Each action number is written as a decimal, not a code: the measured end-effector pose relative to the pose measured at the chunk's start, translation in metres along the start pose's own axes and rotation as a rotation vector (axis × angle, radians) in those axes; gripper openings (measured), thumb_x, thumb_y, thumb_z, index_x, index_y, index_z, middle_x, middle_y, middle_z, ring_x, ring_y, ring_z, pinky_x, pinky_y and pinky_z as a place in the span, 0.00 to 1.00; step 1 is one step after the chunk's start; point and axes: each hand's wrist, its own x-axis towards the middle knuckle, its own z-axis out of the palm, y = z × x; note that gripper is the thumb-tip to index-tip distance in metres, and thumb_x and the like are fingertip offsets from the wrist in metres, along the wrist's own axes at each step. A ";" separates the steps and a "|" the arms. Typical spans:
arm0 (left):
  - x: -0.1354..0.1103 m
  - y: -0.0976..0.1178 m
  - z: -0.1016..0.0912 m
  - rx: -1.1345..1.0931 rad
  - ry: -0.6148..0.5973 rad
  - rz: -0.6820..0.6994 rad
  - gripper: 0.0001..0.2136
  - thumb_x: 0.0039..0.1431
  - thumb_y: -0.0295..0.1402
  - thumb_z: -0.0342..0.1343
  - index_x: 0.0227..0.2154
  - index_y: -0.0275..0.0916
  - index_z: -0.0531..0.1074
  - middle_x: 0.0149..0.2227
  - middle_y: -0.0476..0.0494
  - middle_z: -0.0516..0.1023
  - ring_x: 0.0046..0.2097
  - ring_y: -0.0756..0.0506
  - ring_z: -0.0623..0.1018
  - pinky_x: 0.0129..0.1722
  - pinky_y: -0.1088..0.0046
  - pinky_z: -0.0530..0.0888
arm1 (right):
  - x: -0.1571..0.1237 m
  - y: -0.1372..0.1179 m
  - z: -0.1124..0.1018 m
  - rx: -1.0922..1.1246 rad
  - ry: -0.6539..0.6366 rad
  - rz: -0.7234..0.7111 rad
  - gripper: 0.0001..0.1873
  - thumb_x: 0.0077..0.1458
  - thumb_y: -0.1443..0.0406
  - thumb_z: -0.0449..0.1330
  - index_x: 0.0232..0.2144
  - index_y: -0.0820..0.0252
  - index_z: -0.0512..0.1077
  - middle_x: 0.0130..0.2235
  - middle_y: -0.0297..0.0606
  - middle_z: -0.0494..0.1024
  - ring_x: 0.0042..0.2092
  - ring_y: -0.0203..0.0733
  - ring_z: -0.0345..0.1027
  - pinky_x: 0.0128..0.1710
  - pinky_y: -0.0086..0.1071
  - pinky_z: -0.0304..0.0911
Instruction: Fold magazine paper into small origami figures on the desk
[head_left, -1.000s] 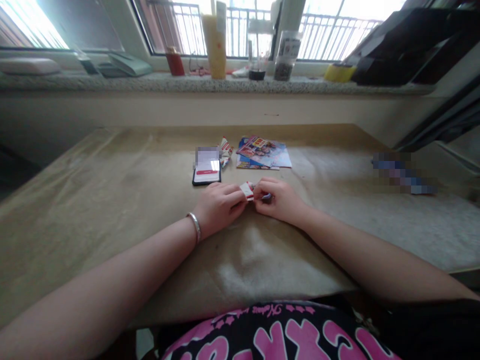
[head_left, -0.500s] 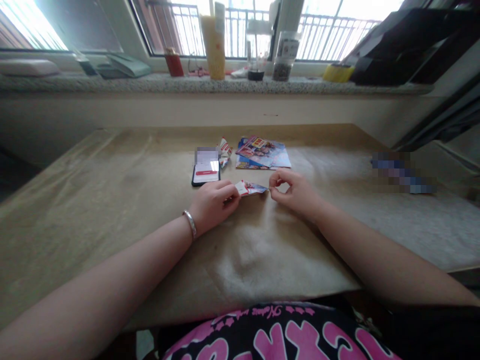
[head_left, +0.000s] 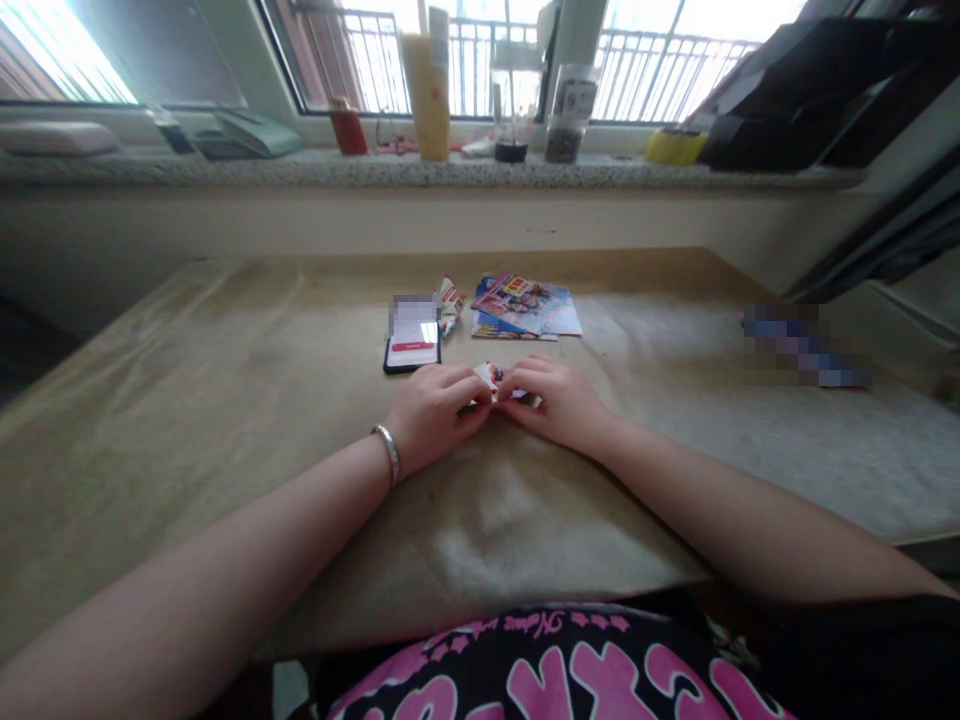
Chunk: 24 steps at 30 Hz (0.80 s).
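My two hands meet over the table (head_left: pixel 315 290), near the phone (head_left: pixel 414 352), to its right and a little closer to me. Between them is the paper (head_left: pixel 486 374), a small piece with white, red and darker patches. My left hand (head_left: pixel 435 408) is curled nearly closed, thumb and fingers pinching the paper at its left end. My right hand (head_left: pixel 553 400) is curled too, thumb and forefinger pinching the right part, with a gap behind the pinch where a bit more paper shows. The fingertips of both hands almost touch.

I judge the work to be partway along: the paper is in my grip at both ends, but it is neither finished with nor let go. My fingers cover most of it, so I cannot tell how far it is folded or torn.

Just beside the phone, on its far right, lies the scrap (head_left: pixel 451 296), creased, white and red, out of my hands; it may be a piece already dealt with. Beyond the phone and further right, the booklets (head_left: pixel 536 308) lie in an overlapping pile, untouched by either hand. Whether they belong to the work, I cannot tell.
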 end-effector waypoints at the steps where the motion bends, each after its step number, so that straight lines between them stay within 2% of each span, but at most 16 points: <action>1: 0.000 0.000 0.000 0.006 -0.007 -0.003 0.04 0.56 0.30 0.54 0.28 0.39 0.71 0.29 0.50 0.75 0.32 0.50 0.73 0.33 0.74 0.65 | 0.000 0.000 0.000 0.004 -0.003 0.002 0.05 0.56 0.63 0.56 0.30 0.56 0.72 0.34 0.36 0.75 0.40 0.40 0.66 0.40 0.32 0.60; 15: 0.000 -0.009 -0.005 0.063 0.017 -0.077 0.06 0.56 0.30 0.53 0.25 0.39 0.71 0.28 0.49 0.75 0.31 0.50 0.72 0.36 0.73 0.66 | -0.003 0.009 -0.016 0.096 0.122 0.083 0.03 0.52 0.66 0.60 0.27 0.57 0.72 0.32 0.36 0.75 0.37 0.39 0.67 0.39 0.33 0.62; 24: -0.002 -0.019 -0.008 0.079 0.004 -0.108 0.07 0.56 0.32 0.52 0.25 0.38 0.71 0.28 0.48 0.74 0.31 0.50 0.72 0.35 0.73 0.67 | -0.007 0.033 -0.023 0.178 0.139 0.127 0.03 0.51 0.66 0.60 0.26 0.58 0.71 0.30 0.35 0.74 0.35 0.37 0.66 0.35 0.32 0.64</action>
